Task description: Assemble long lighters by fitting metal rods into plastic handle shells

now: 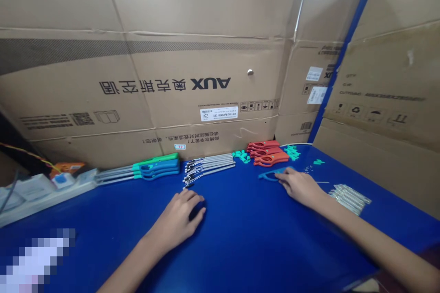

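My right hand (298, 186) reaches across the table, its thumb and fingers closed on a blue lighter handle (266, 176). That handle lies at table level in front of a stack of red and orange lighter handles (270, 157). Over the middle of the table is my left hand (181, 216), fingers loosely bent and thumb apart, with nothing in it. Just beyond its fingertips lie several metal lighter tubes with white wires (213, 165). Further left, green and blue long-nosed lighters (160, 167) rest in a pile.
Small teal parts (242, 156) sit beside the tubes, and more teal pieces (292, 152) lie right of the handles. Silver strips (351, 198) are stacked near my right forearm. A white power strip (37, 194) runs along the left. Cardboard walls (172, 59) enclose the blue table (240, 238).
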The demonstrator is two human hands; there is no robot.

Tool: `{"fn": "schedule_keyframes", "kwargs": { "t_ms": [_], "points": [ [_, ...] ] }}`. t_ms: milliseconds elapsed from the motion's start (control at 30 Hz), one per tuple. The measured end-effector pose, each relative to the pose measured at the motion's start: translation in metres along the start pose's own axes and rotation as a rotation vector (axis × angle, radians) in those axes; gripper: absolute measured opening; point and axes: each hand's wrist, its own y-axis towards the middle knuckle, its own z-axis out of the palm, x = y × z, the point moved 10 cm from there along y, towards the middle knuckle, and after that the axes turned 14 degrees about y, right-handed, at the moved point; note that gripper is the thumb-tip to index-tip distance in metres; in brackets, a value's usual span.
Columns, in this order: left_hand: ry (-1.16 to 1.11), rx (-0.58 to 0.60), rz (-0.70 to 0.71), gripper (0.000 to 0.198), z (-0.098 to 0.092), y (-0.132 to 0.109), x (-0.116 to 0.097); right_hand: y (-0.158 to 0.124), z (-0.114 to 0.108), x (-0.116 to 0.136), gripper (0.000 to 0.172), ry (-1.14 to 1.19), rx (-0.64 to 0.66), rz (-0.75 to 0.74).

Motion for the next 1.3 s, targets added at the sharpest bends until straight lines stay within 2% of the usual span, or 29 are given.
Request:
{"fn": "schedule_keyframes", "kwargs": {
  "t_ms": [100, 233, 367, 600, 833, 1100, 1300],
  "points": [
    [0.103, -0.054, -0.139, 0.027, -0.004, 0.002, 0.029, 0.009, 0.000, -0.023, 0.037, 0.009, -0.015, 0.078],
    [0.104, -0.086, -0.369, 0.027, -0.004, -0.001, 0.074, 0.019, 0.001, -0.030, 0.037, 0.029, -0.032, 0.107],
    [0.073, -0.069, -0.447, 0.028, 0.007, 0.000, 0.096, 0.024, 0.001, -0.030, 0.036, 0.064, -0.027, 0.114],
    [0.045, -0.069, -0.465, 0.027, 0.014, 0.019, 0.099, 0.013, -0.013, -0.022, 0.038, 0.091, -0.032, 0.117],
    [0.072, -0.044, -0.479, 0.022, 0.013, 0.033, 0.102, -0.005, -0.033, 0.009, 0.035, 0.178, -0.092, 0.005],
    [0.125, -0.054, -0.484, 0.021, 0.016, 0.040, 0.101, -0.013, -0.033, 0.044, 0.032, 0.292, -0.071, -0.111],
    [0.145, -0.089, -0.545, 0.025, 0.004, 0.031, 0.100, -0.016, -0.031, 0.060, 0.033, 0.355, -0.042, -0.152]
  ]
}}
